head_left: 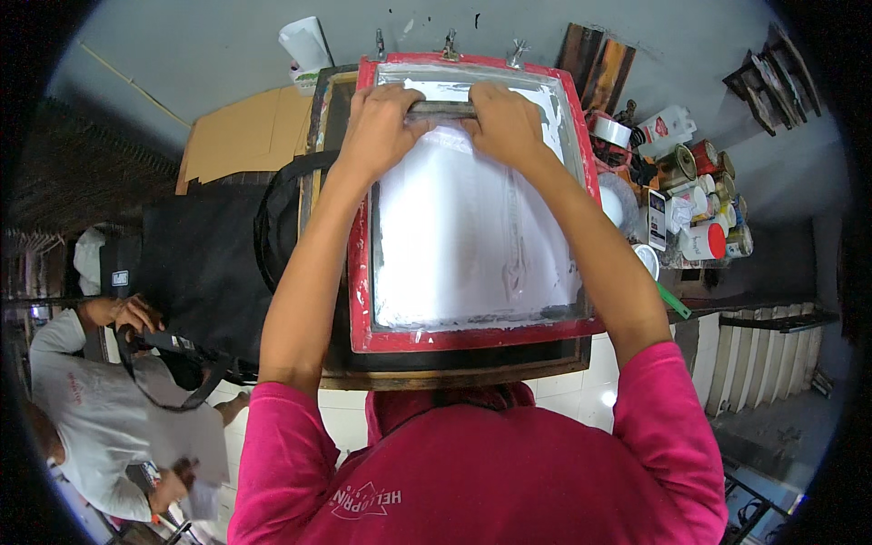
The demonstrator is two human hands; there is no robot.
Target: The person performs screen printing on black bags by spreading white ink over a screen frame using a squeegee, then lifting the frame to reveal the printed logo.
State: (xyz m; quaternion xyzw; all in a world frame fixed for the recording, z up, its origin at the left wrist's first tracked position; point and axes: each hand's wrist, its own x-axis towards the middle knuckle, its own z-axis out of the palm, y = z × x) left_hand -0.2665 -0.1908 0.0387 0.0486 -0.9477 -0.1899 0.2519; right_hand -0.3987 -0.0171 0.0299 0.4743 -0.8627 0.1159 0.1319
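The left hand (386, 123) and right hand (506, 120) are clamped on a squeegee (441, 110) inside the red frame's (472, 340) far edge; white smears within the frame suggest spreading underway, remainder unclear.

Gripping a dark, straight bar (442, 110) with left bare hand (377, 123) and right bare hand (507, 124), near the far edge of a whitish panel (445, 241) in a red-painted rectangular frame (472, 340) with silver metal clamps (450, 45) along its far rail. Wearing a magenta short-sleeved shirt (509, 463). Flanked on the right by a white, red-topped tub (698, 243); on the left by flat brown cardboard (245, 136), black fabric (204, 245) and a pale-shirted co-worker (91, 413).
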